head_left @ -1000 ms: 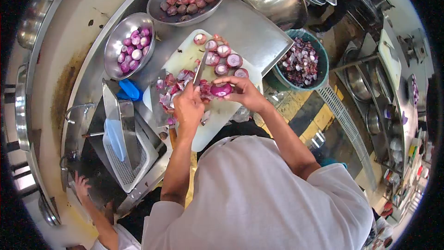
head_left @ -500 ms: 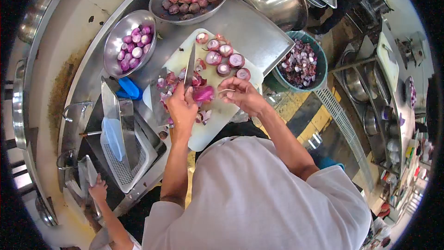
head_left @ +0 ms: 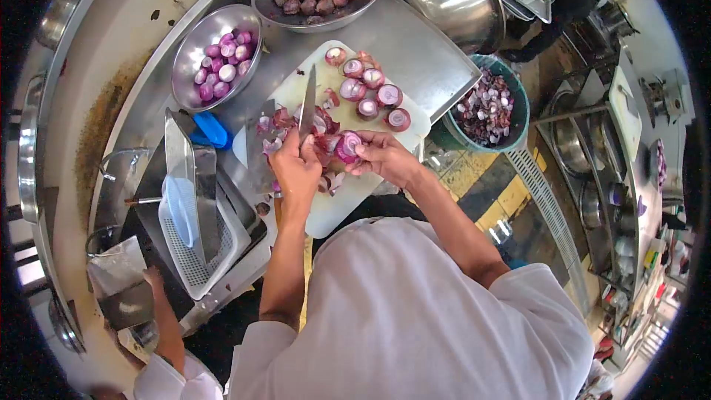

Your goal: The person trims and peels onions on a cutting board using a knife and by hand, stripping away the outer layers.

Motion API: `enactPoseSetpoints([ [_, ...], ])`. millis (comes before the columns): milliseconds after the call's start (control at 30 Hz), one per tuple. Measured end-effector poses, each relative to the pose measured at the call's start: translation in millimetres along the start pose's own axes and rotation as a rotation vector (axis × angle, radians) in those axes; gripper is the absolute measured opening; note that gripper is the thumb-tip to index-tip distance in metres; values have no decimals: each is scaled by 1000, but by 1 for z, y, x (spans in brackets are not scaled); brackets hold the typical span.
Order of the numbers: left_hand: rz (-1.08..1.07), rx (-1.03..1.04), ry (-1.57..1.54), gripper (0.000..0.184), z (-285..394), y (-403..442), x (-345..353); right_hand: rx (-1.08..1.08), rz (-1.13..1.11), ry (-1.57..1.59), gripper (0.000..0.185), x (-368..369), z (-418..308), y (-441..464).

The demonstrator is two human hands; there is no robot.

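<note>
My left hand (head_left: 296, 172) is closed round a kitchen knife (head_left: 308, 102), its blade pointing away from me over the white cutting board (head_left: 326, 216). Just right of that hand is a purple onion (head_left: 346, 146) with a cut face showing, pinched in the fingers of my right hand (head_left: 389, 159). Loose onion skins (head_left: 283, 118) lie on the board around the knife and under my left hand. Several unpeeled onions with trimmed ends (head_left: 367, 108) stand on the board's far right part. The knife's handle is mostly hidden by my left hand.
Steel bowls of peeled onions (head_left: 221, 91) and unpeeled onions (head_left: 326, 6) stand beyond the board. A green bin (head_left: 524, 115) with onion scraps is at right. At left are a blue object (head_left: 212, 130) and a white basket (head_left: 207, 281). Another person's arm (head_left: 167, 318) is lower left.
My right hand has moved left and taken hold of the onion, which now shows its cut face. The knife stays in my left hand. The other person's arm and a metal pan have shifted.
</note>
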State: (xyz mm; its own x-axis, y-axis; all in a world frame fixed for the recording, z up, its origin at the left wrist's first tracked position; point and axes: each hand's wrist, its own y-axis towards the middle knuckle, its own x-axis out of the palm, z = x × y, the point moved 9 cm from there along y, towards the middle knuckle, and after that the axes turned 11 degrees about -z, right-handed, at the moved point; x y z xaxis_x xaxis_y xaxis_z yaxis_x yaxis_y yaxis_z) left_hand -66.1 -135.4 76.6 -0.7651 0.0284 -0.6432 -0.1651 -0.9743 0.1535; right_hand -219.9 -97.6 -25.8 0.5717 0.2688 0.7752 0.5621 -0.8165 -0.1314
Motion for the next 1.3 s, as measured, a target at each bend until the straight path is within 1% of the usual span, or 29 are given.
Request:
enactPoseSetpoints([
  [33, 78, 28, 141, 11, -2, -1, -5, 7, -10, -29, 45, 0, 0, -1],
  [67, 77, 27, 142, 11, -10, 1, -6, 7, -10, -27, 45, -2, -1, -2],
  [133, 39, -121, 52, 12, -33, 8, -12, -14, -101, 88, 44, 2, -7, -5],
  [167, -19, -115, 84, 16, -35, 11, -12, -18, -98, 86, 44, 1, -10, -7],
  [200, -20, -112, 83, 16, -40, 10, -12, -43, -80, 135, 44, 5, -18, -8],
  [267, -197, -239, -89, 21, -66, 6, 5, -66, -73, 181, 44, 7, -19, -5],
  [300, -298, -475, -32, 28, -57, 1, 1, -77, 33, 188, 44, -7, -15, -1],
  [333, -286, -471, -31, 28, -62, -1, -2, -89, 138, 193, 45, -19, -12, 2],
  [367, -212, -438, -102, 30, -72, -5, -6, -86, 243, 214, 45, -30, -5, 5],
  [433, -78, -398, -248, 31, -78, -13, -17, -116, 284, 170, 46, -23, -10, 29],
  [467, -71, -396, -245, 31, -78, -15, -21, -148, 336, 129, 47, -19, -14, 43],
  [500, -7, -392, -250, 30, -76, -18, -31, -157, 291, 113, 54, -4, -24, 67],
  [533, 55, -386, -254, 29, -75, -22, -40, -156, 121, 168, 55, 16, -34, 93],
  [567, 56, -383, -252, 29, -76, -24, -45, -155, -49, 222, 57, 38, -45, 113],
  [633, 74, -375, -307, 27, -83, -28, -53, -81, -83, 334, 64, 76, -70, 132],
  [667, 69, -370, -312, 27, -86, -32, -54, -88, -78, 330, 64, 80, -81, 132],
  [733, 118, -370, -288, 23, -89, -39, -61, -141, -46, -61, 66, 79, -107, 132],
  [767, 107, -349, -240, 20, -83, -43, -64, -205, 49, -375, 59, 61, -120, 124],
  [800, 108, -344, -248, 20, -84, -47, -64, -245, 151, -791, 55, 35, -135, 116],
  [833, 76, -396, -269, 19, -92, -53, -60, -278, 249, -1206, 50, 9, -148, 108],
  [900, 56, -458, -297, 18, -101, -63, -55, -208, 439, -1473, 51, -51, -160, 88],
  [933, 10, -525, -373, 19, -107, -68, -45, -204, 429, -1479, 51, -64, -162, 80],
  [1000, -95, -648, -520, 21, -117, -77, -24, -90, 343, -1824, 54, -73, -156, 75],
  [1067, -96, -669, -531, 21, -119, -78, -16, -98, 411, -1818, 51, -87, -138, 76],
  [1133, -207, -764, -520, 22, -103, -74, -8, -104, 481, -1809, 47, -97, -127, 79],
  [1167, -238, -676, -522, 24, -111, -71, -3, -118, 552, -1832, 51, -100, -126, 79],
  [1200, -243, -678, -521, 24, -104, -68, -4, -133, 623, -1856, 54, -103, -128, 76],
  [1233, -252, -640, -650, 26, -86, -59, -4, -130, 628, -1854, 54, -110, -130, 76],
  [1300, -248, -608, -928, 36, -58, -49, -6, -148, 436, -1781, 73, -116, -130, 83],
])
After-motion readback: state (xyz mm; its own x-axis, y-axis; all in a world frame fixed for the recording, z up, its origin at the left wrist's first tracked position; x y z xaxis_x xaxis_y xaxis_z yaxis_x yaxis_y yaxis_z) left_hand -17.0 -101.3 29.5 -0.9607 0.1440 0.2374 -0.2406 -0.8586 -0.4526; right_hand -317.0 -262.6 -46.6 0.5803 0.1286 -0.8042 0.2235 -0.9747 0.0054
